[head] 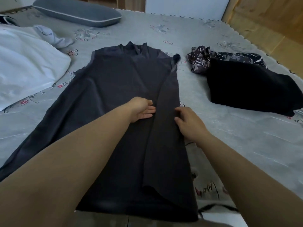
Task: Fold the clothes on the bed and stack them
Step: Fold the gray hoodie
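Pressing flat-fingered, the left hand [141, 110] meets the dark dress [105, 89]; the right hand's [188, 123] fingertips hide under its fold.
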